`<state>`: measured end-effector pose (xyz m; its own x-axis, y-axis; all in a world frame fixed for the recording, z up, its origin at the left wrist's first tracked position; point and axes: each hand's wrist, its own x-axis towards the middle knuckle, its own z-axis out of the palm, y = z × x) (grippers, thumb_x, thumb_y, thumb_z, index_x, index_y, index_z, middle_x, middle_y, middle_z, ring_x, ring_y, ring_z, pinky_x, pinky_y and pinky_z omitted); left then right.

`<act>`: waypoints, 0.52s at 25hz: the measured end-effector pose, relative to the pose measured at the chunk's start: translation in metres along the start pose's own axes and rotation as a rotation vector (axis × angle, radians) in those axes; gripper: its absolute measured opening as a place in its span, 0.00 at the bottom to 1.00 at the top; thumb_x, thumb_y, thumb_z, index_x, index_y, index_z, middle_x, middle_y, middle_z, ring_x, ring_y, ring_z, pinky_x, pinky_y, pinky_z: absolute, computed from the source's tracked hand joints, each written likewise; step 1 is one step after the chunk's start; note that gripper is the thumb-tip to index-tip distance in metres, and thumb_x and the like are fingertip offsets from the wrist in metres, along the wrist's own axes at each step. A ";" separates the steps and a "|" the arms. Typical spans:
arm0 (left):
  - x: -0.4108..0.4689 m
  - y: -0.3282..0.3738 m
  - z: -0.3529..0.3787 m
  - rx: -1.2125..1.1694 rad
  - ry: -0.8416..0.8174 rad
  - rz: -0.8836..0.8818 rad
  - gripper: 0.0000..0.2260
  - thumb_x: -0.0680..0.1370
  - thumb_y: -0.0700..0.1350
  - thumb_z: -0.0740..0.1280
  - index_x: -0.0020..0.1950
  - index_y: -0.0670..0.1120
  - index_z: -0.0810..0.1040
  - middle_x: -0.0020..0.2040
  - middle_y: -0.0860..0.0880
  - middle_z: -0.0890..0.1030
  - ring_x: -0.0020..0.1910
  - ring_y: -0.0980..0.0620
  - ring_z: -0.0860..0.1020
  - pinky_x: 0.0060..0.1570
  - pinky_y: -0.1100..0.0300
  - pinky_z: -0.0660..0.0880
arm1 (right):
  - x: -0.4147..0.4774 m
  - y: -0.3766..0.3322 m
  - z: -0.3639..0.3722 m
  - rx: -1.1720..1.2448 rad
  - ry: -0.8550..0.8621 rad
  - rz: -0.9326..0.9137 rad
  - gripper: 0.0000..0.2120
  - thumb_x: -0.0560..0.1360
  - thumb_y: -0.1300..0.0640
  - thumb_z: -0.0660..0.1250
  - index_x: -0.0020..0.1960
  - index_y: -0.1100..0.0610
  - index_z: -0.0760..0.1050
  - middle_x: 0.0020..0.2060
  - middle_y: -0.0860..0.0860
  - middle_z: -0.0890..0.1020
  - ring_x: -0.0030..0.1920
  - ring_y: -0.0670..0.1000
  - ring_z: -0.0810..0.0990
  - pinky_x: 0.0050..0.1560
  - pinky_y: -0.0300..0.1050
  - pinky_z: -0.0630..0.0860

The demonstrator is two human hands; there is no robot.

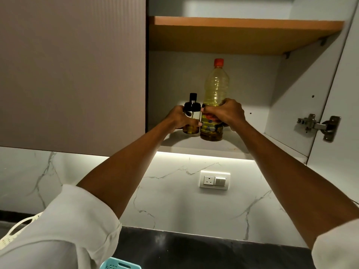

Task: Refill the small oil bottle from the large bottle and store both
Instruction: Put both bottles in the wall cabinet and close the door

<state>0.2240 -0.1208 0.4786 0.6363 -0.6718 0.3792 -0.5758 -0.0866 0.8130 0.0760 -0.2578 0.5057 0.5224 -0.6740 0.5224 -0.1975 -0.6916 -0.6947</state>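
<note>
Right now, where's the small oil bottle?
In the head view, the small oil bottle is in the left hand on the open cabinet's bottom shelf, touching the big bottle's left side.

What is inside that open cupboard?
Two oil bottles stand side by side on the cupboard's bottom shelf: a small bottle gripped by the left hand and a large bottle gripped by the right hand. The top of the upper shelf is hidden.

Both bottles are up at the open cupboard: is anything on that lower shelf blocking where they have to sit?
Nothing visible does. The left hand grips the small oil bottle and the right hand the large bottle, side by side at the lower shelf, which shows no other items. The door is swung open.
</note>
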 end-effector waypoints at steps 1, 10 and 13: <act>0.000 -0.002 0.001 0.007 -0.003 -0.002 0.31 0.68 0.49 0.86 0.67 0.42 0.80 0.63 0.42 0.82 0.64 0.41 0.81 0.68 0.44 0.79 | 0.003 0.002 0.001 0.005 -0.001 0.003 0.31 0.61 0.29 0.79 0.54 0.47 0.77 0.51 0.49 0.86 0.50 0.53 0.86 0.53 0.55 0.86; 0.004 -0.016 0.001 0.000 -0.020 -0.020 0.21 0.74 0.44 0.82 0.64 0.42 0.80 0.49 0.53 0.81 0.48 0.55 0.80 0.42 0.66 0.76 | 0.005 0.013 0.001 0.024 -0.106 -0.041 0.48 0.52 0.22 0.77 0.64 0.47 0.79 0.53 0.48 0.86 0.52 0.53 0.86 0.50 0.52 0.86; 0.008 -0.018 0.003 0.032 0.004 -0.052 0.24 0.72 0.47 0.84 0.62 0.41 0.79 0.56 0.46 0.83 0.54 0.49 0.82 0.54 0.58 0.80 | -0.004 0.027 -0.002 -0.007 -0.201 -0.061 0.44 0.58 0.29 0.82 0.67 0.49 0.78 0.55 0.49 0.85 0.54 0.53 0.85 0.43 0.45 0.81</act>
<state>0.2379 -0.1273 0.4657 0.6678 -0.6630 0.3384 -0.5579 -0.1450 0.8171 0.0675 -0.2742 0.4861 0.6881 -0.5661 0.4540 -0.1656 -0.7316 -0.6613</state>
